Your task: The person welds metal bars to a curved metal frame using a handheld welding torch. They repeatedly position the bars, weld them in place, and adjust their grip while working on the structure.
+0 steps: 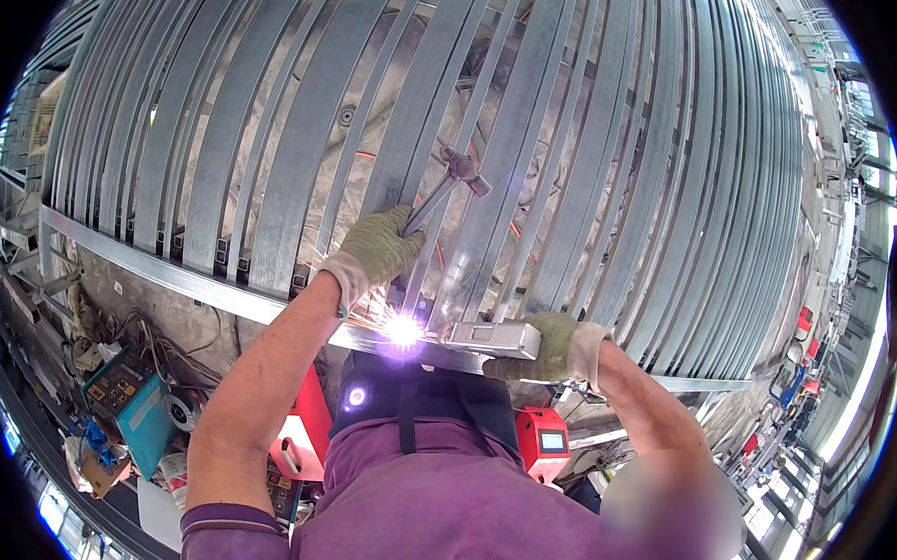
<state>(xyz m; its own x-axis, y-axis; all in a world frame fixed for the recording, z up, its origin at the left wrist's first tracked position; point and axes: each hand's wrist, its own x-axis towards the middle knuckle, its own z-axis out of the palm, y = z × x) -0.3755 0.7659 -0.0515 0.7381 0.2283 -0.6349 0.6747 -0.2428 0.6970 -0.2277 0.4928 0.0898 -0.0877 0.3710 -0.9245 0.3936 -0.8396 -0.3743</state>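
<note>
Slanting from near-left to far-right, the hammer lies with its long axis running up from the left hand to its head, which points far and right and rests against the grid of steel bars. The handle's near end is hidden in the glove, whose fingers are clamped around it. Just nearer than that hand, a bright white-violet arc flares on the cross rail, throwing a few sparks to the left. The right hand, also gloved, is wrapped tight on a short steel tube, which lies level with its long axis left to right, its left end reaching toward the arc and sitting against the rail. The bars stand side by side with gaps between them, their long axes running from the rail away to the far side, bending with the lens toward the rim. Both bare forearms come in from the near edge above a purple shirt. Below the rail, a red machine with a small screen sits to the right, a teal box well to the left, with cables near it on the floor.
</note>
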